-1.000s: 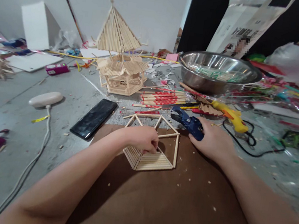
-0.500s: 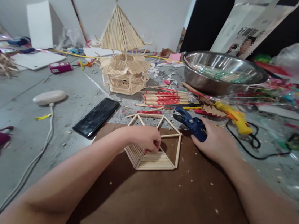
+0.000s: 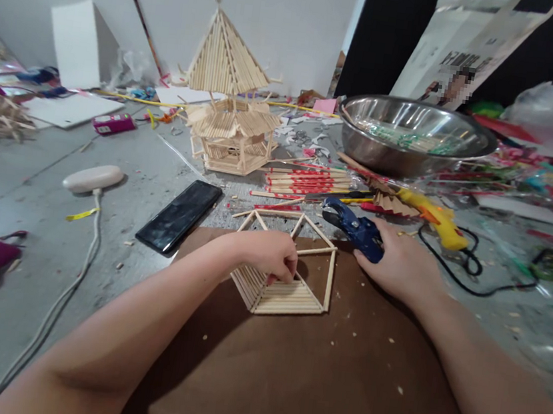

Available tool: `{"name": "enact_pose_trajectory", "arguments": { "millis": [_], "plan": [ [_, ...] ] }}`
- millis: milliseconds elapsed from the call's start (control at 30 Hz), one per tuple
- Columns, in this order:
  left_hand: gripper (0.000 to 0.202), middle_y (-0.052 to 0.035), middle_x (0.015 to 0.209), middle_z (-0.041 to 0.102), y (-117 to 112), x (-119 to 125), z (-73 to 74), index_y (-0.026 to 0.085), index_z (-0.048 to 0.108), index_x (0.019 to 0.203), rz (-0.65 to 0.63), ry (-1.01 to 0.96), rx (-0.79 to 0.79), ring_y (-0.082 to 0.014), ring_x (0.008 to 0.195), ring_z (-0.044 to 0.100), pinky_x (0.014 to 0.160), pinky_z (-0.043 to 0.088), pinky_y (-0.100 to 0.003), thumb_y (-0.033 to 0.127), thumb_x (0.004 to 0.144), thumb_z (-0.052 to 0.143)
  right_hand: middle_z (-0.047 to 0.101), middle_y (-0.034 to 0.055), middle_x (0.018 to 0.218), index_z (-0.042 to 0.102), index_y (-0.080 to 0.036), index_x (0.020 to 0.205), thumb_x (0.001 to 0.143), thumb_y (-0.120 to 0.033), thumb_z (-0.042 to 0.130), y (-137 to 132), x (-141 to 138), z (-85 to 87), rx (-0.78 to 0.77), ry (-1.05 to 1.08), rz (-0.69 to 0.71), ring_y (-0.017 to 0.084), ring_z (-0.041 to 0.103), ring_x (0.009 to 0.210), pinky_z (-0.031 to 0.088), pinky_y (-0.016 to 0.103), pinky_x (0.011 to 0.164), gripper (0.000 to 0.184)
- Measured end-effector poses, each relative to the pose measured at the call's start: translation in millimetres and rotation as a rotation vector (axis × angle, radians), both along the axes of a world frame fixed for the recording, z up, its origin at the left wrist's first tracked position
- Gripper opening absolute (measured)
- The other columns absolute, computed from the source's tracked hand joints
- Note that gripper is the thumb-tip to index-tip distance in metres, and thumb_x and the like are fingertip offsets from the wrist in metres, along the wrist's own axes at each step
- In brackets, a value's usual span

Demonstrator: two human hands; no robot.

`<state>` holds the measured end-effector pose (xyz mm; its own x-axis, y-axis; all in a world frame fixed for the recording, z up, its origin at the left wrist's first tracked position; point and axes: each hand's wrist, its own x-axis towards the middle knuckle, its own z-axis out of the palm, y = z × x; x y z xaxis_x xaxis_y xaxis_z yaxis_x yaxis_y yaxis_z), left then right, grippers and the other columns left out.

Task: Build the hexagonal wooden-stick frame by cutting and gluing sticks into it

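wooden sticks make up a flat, many-sided frame, which lies on a brown board in the middle of the scene, its far side reaching past the board's far edge. its near panels are filled with sticks set side by side, while the right and far ones show only outlines. the left hand is over the frame, fingers curled narrow and pointing down at the top of the near panel; whether they pinch a stick cannot be told. the right hand rests just right of the frame, wrapped around blue pliers, whose head points far and left.

left of the frame, a black phone lies on the grey floor. just beyond the frame are sticks with red wrappings, and to the far right a yellow glue gun. farther off stand a stick tower with a pointed roof and, right of it, a metal bowl.
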<state>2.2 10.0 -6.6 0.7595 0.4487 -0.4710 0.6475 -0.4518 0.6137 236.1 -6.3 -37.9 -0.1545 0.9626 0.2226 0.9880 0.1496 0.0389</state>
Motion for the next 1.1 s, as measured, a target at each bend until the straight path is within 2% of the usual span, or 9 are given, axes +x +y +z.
{"name": "enact_pose_trajectory", "arguments": {
  "millis": [500, 1100],
  "plan": [
    [0.022, 0.0036, 0.041, 0.052, 0.5, -2.9, -0.8, 0.015, 0.062, 0.079, 0.077, -0.002, -0.081, -0.0078, 0.046, 0.05, 0.056, 0.037, -0.019, 0.027, 0.064, 0.052, 0.057, 0.0134, 0.097, 0.039, -0.015, 0.115, 0.068, -0.043, 0.043, 0.1, -0.6, 0.3, -0.018, 0.014, 0.005, 0.029, 0.053, 0.082, 0.04, 0.037, 0.065, 0.055],
    [0.02, 0.0038, 0.039, 0.051, -0.3, -0.5, -1.9, 0.015, 0.063, 0.073, 0.053, 0.016, -0.029, -0.0072, 0.045, 0.048, 0.057, 0.036, -0.019, 0.028, 0.064, 0.052, 0.056, 0.0143, 0.098, 0.038, -0.014, 0.116, 0.068, -0.043, 0.044, 0.9, 0.7, -1.0, -0.029, 0.035, 0.002, 0.029, 0.052, 0.084, 0.039, 0.038, 0.066, 0.056]
  ]
}}
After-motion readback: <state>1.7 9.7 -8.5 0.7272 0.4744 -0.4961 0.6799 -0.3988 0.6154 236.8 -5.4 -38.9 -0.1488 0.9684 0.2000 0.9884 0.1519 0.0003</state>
